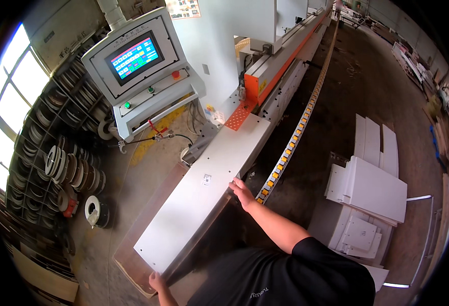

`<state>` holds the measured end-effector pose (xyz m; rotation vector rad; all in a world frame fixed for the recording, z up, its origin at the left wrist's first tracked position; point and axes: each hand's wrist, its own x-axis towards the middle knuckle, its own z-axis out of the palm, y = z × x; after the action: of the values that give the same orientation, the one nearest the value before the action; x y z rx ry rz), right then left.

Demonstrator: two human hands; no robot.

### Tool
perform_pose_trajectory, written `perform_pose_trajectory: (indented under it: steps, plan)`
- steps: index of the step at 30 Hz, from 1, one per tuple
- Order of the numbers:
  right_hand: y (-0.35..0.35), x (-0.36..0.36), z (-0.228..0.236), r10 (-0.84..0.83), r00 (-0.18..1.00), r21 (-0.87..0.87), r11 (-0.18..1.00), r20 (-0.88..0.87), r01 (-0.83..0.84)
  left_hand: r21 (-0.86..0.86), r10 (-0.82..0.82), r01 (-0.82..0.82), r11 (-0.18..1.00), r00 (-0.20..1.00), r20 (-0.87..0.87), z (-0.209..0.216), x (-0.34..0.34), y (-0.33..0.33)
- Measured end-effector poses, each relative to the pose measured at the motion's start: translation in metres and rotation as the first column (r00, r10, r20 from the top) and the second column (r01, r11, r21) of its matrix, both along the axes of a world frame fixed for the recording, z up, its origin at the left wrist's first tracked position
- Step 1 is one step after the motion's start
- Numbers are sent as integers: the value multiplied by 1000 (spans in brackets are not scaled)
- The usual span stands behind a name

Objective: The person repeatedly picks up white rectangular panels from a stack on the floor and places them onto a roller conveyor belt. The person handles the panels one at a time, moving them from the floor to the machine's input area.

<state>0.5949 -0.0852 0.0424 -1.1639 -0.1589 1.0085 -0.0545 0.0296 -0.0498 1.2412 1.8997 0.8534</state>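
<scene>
A long white panel (193, 204) with small drilled holes and a square label lies flat on a brown support board (132, 256), its far end against the machine. At the panel's near end my left hand (156, 281) is closed on the edge, fingers partly hidden. Farther along, my right hand (242, 194) grips the right long edge, with some fingers out of sight beside it. The far end of the panel reaches an orange perforated plate (240, 116) at the mouth of the edge banding machine (252, 87).
A control panel with a lit screen (134, 57) stands at the left. A roller track (289, 148) with yellow rollers runs along the right. White panels (375, 186) are stacked at the far right. Racks hold edge-band rolls (63, 163), and one roll (95, 211) sits on the floor.
</scene>
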Motion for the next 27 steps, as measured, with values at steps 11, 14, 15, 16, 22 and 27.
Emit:
perform_pose_trajectory:
  steps: [11,14,15,16,22,27]
  plan:
    - [11,-6,-11,-19,999,106,994,42,14,11,125,-130,991,969,212,6,20,-13]
    - [11,9,-8,-61,998,105,993,-3,61,-28,49,-42,999,941,335,14,34,-19]
    - [12,16,-5,-82,996,68,994,-35,84,-27,9,1,1000,922,388,19,44,-21]
    - [13,27,-9,-84,996,60,995,-11,84,-23,-31,46,999,897,440,26,59,-23]
    - [32,87,-24,-149,989,56,987,-16,150,-58,-46,83,995,880,472,60,134,-53]
    - [8,123,-16,-208,978,39,978,25,207,-19,-261,307,951,838,480,85,186,-61]
